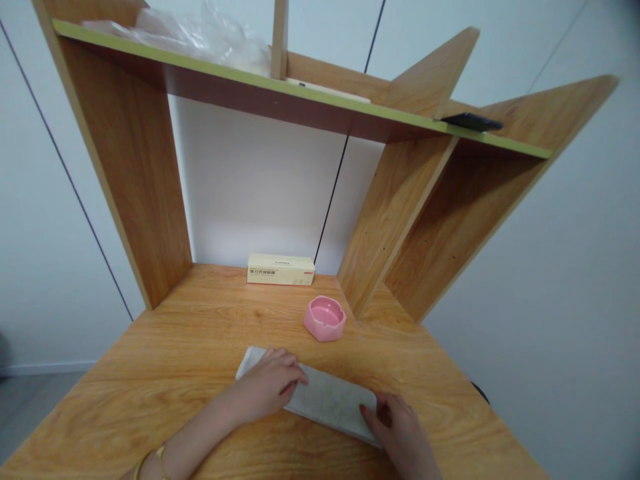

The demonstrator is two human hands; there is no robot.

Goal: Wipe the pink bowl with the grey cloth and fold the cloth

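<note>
A folded grey-white cloth (327,399) lies flat on the wooden desk (200,347), running from upper left to lower right. My left hand (273,385) rests on its left end, fingers stretched out and pressed flat on the fabric. My right hand (400,433) sits at the cloth's right end, fingers curled over its edge and pinching it. A bracelet shows on my left wrist at the bottom of the view.
A pink ceramic ashtray (325,318) stands just behind the cloth. A cream cardboard box (281,269) lies against the back wall. Wooden side panels flank the desk; the upper shelf (300,90) carries clear plastic wrap (200,33) and a dark flat object (473,121).
</note>
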